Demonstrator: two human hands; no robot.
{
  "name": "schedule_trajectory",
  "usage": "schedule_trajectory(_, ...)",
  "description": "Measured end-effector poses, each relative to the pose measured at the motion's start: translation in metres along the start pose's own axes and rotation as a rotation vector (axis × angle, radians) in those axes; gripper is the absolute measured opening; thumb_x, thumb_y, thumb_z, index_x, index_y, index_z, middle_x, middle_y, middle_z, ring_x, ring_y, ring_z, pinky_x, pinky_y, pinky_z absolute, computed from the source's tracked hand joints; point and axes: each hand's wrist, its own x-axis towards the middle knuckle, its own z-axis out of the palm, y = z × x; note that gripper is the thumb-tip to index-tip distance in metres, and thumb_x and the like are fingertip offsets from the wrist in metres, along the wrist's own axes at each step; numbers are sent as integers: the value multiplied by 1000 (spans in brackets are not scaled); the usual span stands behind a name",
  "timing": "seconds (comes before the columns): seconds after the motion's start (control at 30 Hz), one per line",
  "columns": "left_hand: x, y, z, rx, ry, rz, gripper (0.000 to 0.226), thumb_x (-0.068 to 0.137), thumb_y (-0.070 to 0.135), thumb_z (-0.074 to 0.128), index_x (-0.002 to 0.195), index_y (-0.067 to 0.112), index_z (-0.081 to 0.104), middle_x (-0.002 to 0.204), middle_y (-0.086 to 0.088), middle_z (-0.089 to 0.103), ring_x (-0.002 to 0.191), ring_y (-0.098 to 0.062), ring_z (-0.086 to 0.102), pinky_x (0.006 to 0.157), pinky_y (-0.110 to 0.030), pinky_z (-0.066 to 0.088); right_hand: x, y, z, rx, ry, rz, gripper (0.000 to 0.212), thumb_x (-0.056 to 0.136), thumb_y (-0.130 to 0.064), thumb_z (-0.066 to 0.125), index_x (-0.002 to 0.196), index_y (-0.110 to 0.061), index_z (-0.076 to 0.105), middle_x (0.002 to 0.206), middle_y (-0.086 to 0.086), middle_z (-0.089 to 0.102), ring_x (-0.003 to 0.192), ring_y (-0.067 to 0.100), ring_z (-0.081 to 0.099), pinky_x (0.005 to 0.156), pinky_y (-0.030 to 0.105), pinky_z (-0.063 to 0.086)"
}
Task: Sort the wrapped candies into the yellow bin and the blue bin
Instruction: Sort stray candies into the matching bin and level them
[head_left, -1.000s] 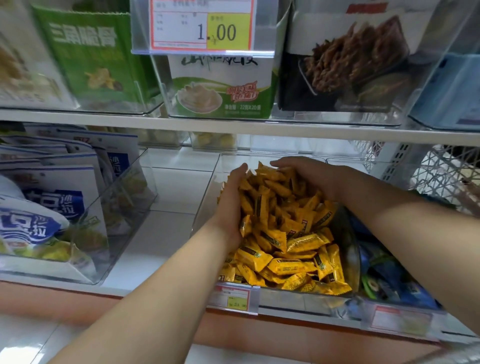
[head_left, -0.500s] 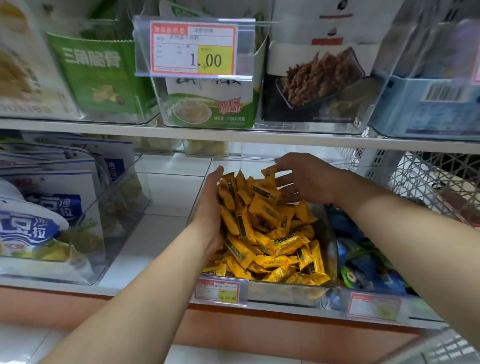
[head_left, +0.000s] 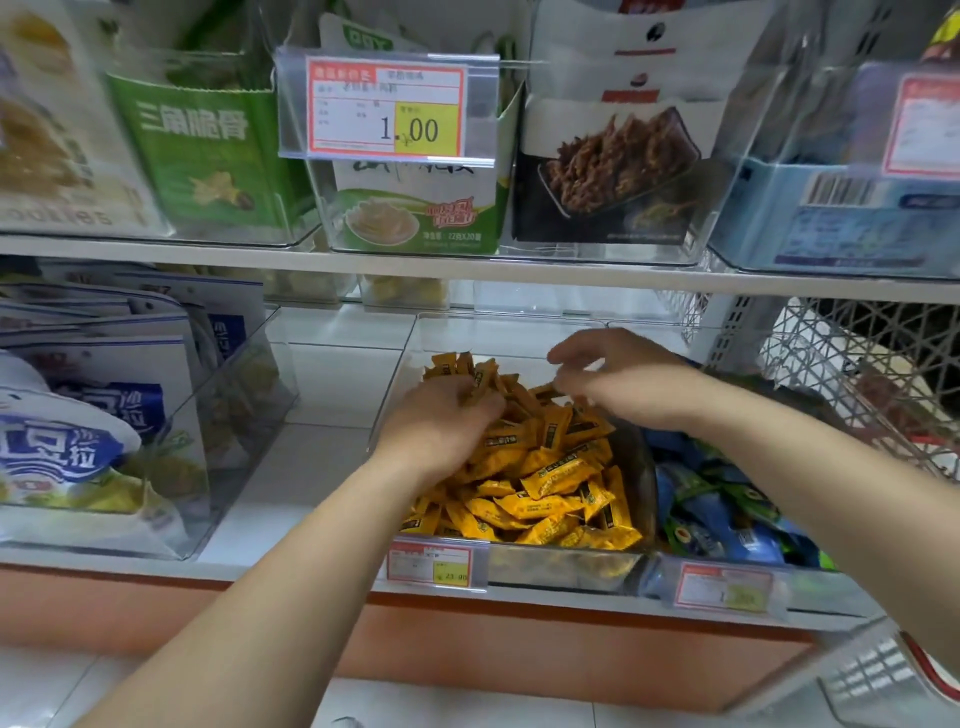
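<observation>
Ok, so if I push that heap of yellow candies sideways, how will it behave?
The yellow candies are loose small packets, so the heap would probably slump and spread, not move whole. Glossy wrappers likely slide easily. The clear bin should contain them.

Both forearms outstretched; left grip palm-down, knuckles up; right grip loosely curled, blurred.

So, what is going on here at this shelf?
A person has both bare hands in the clear bin of yellow wrapped candies on the lower shelf. The left hand lies palm down on the pile, its fingers bent into the candies. The right hand hangs over the back of the pile with loosely curled fingers; the blur hides whether either hand grips a candy. Blue wrapped candies lie in the bin to the right, and no hand is there.
</observation>
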Motion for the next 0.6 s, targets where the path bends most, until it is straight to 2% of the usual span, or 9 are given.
schedule_trajectory(0.07,-6,-1,5,69,-67,23,66,84,64,56,140,30,50,138,2,58,122,-24,56,82,-25,37,-25,-5,3,-191,-60,63,33,87,-55,58,112,-33,60,100,-10,67,75,8,66,73,30,54)
schedule_trajectory(0.13,-14,-1,10,96,-115,-10,80,72,78,50,133,26,50,129,-3,61,113,-27,58,80,-30,42,-40,-15,8,-428,-113,75,44,88,-61,49,103,-22,62,92,0,68,77,16,63,73,31,55)
schedule_trajectory(0.23,-26,-4,13,283,-169,-63,103,59,90,37,136,22,43,132,-9,56,115,-33,57,90,-40,50,-45,-34,29,-529,-152,70,46,96,-57,42,88,-16,62,89,3,63,77,20,56,64,28,44)
schedule_trajectory(0.27,-28,-5,14,339,-184,-69,104,61,90,36,139,22,40,134,-11,54,117,-34,55,94,-42,50,-42,-37,38,-535,-177,71,43,98,-54,40,92,-17,62,94,5,63,82,23,57,69,29,42)
schedule_trajectory(0.37,-27,-9,12,416,-216,-100,94,69,86,40,136,21,46,129,-11,58,116,-34,56,94,-41,50,-32,-36,59,-402,-232,161,50,98,-56,37,125,-23,62,129,10,63,110,30,59,96,35,46)
schedule_trajectory(0.47,-20,-12,10,420,-267,-140,79,70,82,47,115,18,61,107,-6,67,96,-27,63,79,-33,52,-25,-25,70,-173,-231,360,73,97,-67,29,154,-21,33,157,12,37,140,32,39,110,38,33)
schedule_trajectory(0.53,-18,-13,12,424,-323,-158,81,72,83,41,110,16,64,99,-5,66,87,-25,61,73,-32,49,-17,-17,77,-87,-218,480,85,95,-72,23,158,-16,16,164,13,20,149,32,24,117,41,23)
schedule_trajectory(0.6,-17,-14,16,412,-336,-179,87,71,88,31,109,15,61,91,-3,61,81,-23,57,69,-32,44,-7,-9,83,-21,-185,540,90,95,-73,25,159,-16,-1,166,12,9,151,33,16,119,43,17)
